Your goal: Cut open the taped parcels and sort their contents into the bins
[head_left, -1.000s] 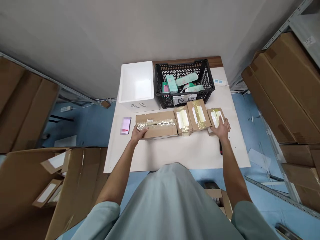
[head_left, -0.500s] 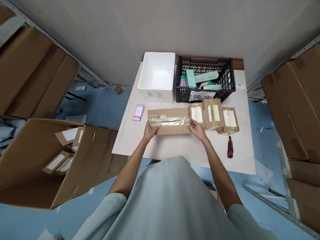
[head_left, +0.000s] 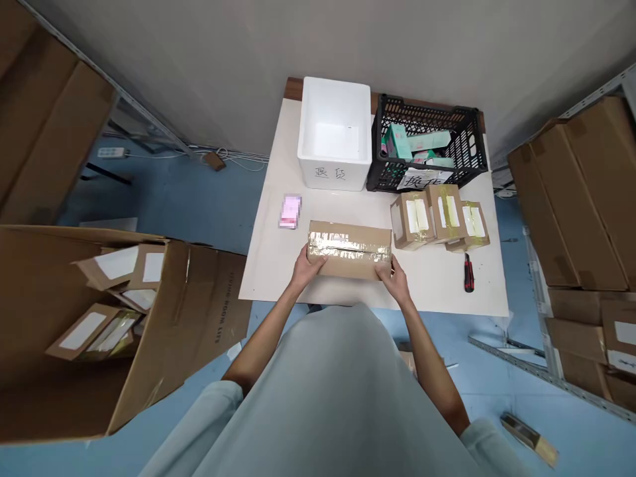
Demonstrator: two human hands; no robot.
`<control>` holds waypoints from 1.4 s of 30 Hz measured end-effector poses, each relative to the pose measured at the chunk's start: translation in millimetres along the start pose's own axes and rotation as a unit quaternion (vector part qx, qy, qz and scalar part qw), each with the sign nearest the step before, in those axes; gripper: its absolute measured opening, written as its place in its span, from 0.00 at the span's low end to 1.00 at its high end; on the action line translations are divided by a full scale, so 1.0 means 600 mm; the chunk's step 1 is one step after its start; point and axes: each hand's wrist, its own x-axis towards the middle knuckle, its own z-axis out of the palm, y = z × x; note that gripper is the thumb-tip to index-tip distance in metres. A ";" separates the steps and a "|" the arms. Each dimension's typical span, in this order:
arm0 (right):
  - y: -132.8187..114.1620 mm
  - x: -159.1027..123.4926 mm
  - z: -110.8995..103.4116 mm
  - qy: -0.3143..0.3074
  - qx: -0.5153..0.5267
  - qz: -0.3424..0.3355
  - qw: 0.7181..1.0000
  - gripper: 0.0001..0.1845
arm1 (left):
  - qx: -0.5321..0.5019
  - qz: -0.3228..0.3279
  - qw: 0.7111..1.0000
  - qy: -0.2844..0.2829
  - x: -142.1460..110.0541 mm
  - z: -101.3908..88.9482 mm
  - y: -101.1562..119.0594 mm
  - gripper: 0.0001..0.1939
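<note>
A long cardboard box (head_left: pixel 350 248) with shiny clear tape along its length is held between my hands near the table's front. My left hand (head_left: pixel 307 266) grips its left end, thumb over the near side. At the right end my right hand (head_left: pixel 395 279) holds it the same way, fingers around the corner. Several smaller taped boxes (head_left: pixel 450 213) with pale labels stand to the right, apart from the held one. A red and black box cutter (head_left: pixel 468 273) lies near the table's right edge. Left of the long box is a pink, blurred-out item (head_left: pixel 290 211).
At the back of the white table (head_left: pixel 271 258) stand a white foam box (head_left: pixel 334 173) and a black crate (head_left: pixel 427 179) holding green cartons. A large open carton (head_left: pixel 163 331) with small boxes is at the left. Shelves with cartons (head_left: pixel 571 205) flank the right side.
My view has shifted, swinging slightly left. The long box, still in both hands, has come away from the smaller boxes and nearer to me, its face tilted differently.
</note>
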 end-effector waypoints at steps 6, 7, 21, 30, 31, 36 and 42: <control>0.004 -0.131 0.063 0.014 0.040 0.036 0.998 0.59 | -0.015 0.009 0.988 -0.151 -0.059 -0.096 -0.066 0.69; 0.007 -0.146 0.071 0.017 0.040 0.039 0.998 0.60 | -0.007 0.018 0.985 -0.174 -0.065 -0.107 -0.077 0.71; -0.036 -0.124 0.046 0.125 -0.007 0.027 0.992 0.45 | 0.059 0.073 0.986 -0.139 -0.026 -0.159 -0.014 0.39; -0.053 0.065 0.065 0.163 -0.027 0.038 0.986 0.44 | 0.023 -0.043 0.995 -0.091 0.082 -0.102 -0.006 0.36; -0.049 0.078 0.065 0.156 -0.022 0.051 0.986 0.45 | 0.026 -0.058 0.994 -0.094 0.086 -0.100 -0.009 0.39; -0.019 0.078 0.064 0.107 0.011 0.076 0.991 0.48 | 0.027 -0.079 0.992 -0.097 0.074 -0.102 -0.028 0.41; 0.027 0.015 0.075 0.056 0.072 0.120 0.989 0.54 | 0.005 -0.085 0.993 -0.088 0.041 -0.090 -0.051 0.41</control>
